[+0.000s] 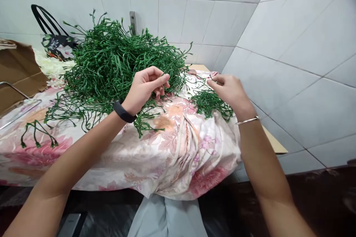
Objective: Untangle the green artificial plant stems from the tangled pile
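Note:
A big heap of green plastic stems [111, 63] lies on a table covered with a pink floral cloth [172, 148]. My left hand [146, 89], with a black band on the wrist, pinches stems at the heap's right edge. My right hand [229, 90], with a thin bangle on the wrist, has its fingers closed on a thin stem above a smaller bunch of green stems [210, 103] that lies on the cloth to the right.
A cardboard box [16, 70] and a metal bar [19, 113] are at the left. White artificial flowers [51, 67] and a floral bag with black handles [55, 42] sit behind the heap. Tiled walls close in behind and on the right.

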`<move>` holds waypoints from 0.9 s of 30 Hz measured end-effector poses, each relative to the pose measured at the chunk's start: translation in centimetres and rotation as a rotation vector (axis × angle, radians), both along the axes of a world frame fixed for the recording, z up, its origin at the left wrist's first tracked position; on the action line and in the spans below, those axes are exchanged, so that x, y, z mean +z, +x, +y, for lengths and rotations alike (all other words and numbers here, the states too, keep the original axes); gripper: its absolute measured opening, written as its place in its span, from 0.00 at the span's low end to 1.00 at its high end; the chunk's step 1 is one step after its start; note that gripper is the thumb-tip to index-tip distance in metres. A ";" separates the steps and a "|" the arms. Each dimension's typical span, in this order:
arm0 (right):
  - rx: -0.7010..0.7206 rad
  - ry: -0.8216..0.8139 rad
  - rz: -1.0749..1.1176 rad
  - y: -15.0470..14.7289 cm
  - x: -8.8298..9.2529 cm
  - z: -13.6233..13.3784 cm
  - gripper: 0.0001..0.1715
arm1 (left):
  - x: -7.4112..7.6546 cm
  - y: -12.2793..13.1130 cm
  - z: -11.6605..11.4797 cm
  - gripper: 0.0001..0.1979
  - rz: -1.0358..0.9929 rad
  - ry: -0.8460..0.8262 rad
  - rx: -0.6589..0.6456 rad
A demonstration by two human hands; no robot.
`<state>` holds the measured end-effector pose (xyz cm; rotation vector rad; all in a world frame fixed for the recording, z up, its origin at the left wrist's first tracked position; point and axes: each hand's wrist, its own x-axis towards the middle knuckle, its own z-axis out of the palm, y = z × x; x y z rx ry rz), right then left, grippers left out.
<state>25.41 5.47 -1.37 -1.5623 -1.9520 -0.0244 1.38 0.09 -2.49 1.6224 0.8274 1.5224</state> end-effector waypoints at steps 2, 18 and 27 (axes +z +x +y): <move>-0.061 -0.051 -0.030 0.2 -0.3 0.3 0.13 | 0.0 -0.1 -0.1 0.08 -0.007 -0.010 -0.010; 0.758 -0.074 0.471 -3.5 -0.6 -2.3 0.16 | 0.0 -0.1 -0.3 0.09 0.033 0.065 -0.050; 0.941 -0.328 0.650 -5.6 -2.3 -3.0 0.13 | 0.0 0.0 -0.8 0.10 0.355 0.151 -0.130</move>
